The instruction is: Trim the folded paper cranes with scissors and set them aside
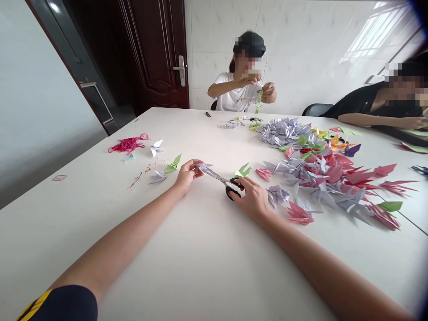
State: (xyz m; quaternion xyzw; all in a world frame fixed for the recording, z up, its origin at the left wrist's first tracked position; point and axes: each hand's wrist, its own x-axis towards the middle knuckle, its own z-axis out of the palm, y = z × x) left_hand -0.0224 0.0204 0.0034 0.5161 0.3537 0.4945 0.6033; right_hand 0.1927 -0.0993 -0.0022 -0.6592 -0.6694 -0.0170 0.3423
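Note:
My left hand (187, 175) pinches a pale lilac paper crane (204, 167) just above the white table. Black-handled scissors (220, 179) are in my right hand (253, 197), with fingers in the loops. Their blades point left and reach the crane; whether they touch the paper I cannot tell. Left of my left hand lie a green paper crane (173, 165) and another lilac crane (158, 177). Beyond my right hand sits a second green crane (243, 170), with a small pink folded piece (264, 174) beside it.
A heap of lilac and red cranes (327, 174) covers the right side of the table (187, 258). Tangled pink yarn (127, 144) and a white crane (157, 147) lie at the left. A person (242, 84) opposite handles green paper; another person (371, 102) sits at the right.

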